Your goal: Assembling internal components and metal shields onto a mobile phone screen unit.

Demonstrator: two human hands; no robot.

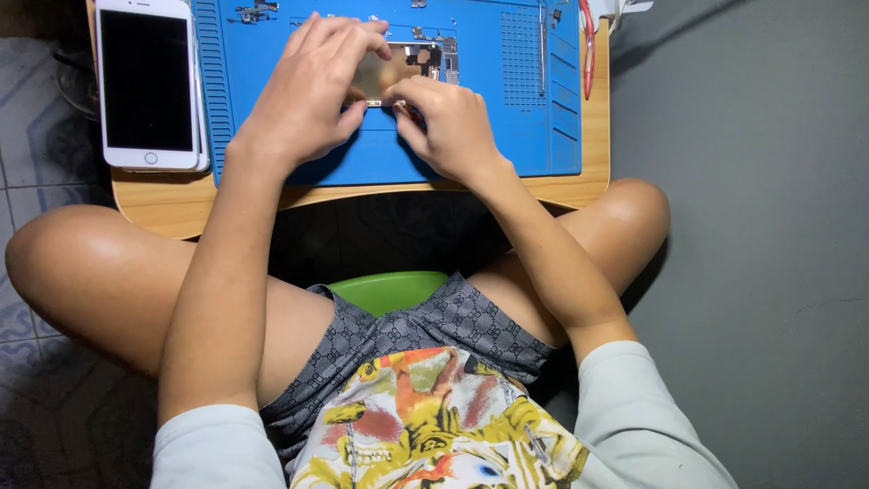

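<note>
A low wooden table (181, 204) carries a blue mat (507, 118). A white phone (148, 86) lies at its left edge. The left hand (303, 91) curls over the opened phone (407, 65) mid-mat, steadying it; the right hand (448, 122) pinches at its lower edge. Best to keep a firm, level hold. Fingers hide whatever is pinched; red-handled tool (587, 45) partly cut off.

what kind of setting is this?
Probably an informal home phone-repair spot, not a shop bench: a blue repair mat on a small wooden lap table, an opened phone body under both hands, and a white phone lying beside.
</note>
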